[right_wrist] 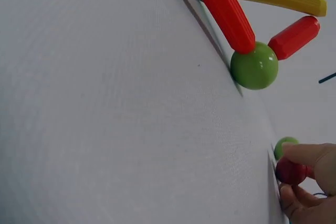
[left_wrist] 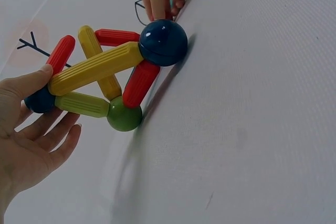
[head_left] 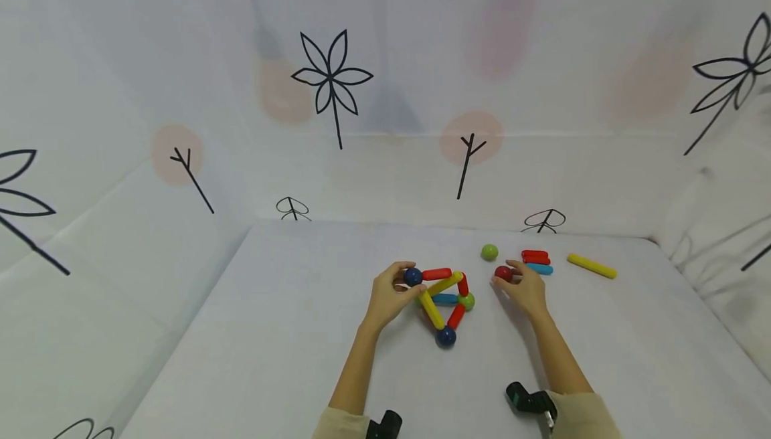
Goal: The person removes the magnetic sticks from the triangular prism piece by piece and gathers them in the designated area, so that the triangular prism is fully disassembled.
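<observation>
My left hand [head_left: 385, 300] grips a dark blue ball [head_left: 412, 276] at the upper left corner of a frame built from balls and ribbed rods. From that ball extend a red rod [head_left: 436, 274], a yellow rod [head_left: 432, 310] and a light green rod [left_wrist: 81, 104]. Another blue ball [head_left: 446, 337] forms the near corner, and green balls [right_wrist: 254, 65] join the lower rods. One yellow rod [left_wrist: 89, 38] slants upward with its tip unattached. To the right, my right hand [head_left: 527, 290] pinches a red ball [head_left: 502, 273] between thumb and fingers, close to the table and apart from the frame.
Behind the right hand lie a loose green ball [head_left: 490, 252], red rods [head_left: 535, 254], a blue rod [head_left: 540, 269] and, farther right, a yellow rod [head_left: 592, 266]. Patterned white cloth [head_left: 385, 178] surrounds the white table [head_left: 271, 332] at the back and sides.
</observation>
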The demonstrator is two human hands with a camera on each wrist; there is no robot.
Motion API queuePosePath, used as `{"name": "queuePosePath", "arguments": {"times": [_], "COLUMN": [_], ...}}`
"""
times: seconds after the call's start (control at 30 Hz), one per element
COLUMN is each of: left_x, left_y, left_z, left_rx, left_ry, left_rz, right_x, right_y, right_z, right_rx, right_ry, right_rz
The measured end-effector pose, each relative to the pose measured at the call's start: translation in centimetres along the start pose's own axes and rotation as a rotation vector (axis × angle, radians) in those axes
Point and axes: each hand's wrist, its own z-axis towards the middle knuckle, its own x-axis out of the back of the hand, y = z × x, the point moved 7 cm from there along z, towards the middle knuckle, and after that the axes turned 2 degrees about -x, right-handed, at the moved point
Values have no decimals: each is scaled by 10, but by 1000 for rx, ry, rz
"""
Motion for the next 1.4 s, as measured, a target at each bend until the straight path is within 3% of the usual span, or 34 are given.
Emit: {"name": "queuePosePath", "arguments": {"times": [0.3,0.47,0.87,1.4], "left_x": [0,0,0,0], "left_y": [2,3,3,0], "left_z": [0,0,1,0], "left_rx": [-7,-8,-7,21], "left_ry": [-5,-6,-4,-9], "left_rz": [4,11,0,-6], "right_x": [-7,-11,-19,-26], "right_y": [-2,2,-1,5], "right_z": [8,12,17,20], "right_rx": [62,45,84,-30], "right_ry": [30,63,24,72], "right_rz": [33,74,142,168]}}
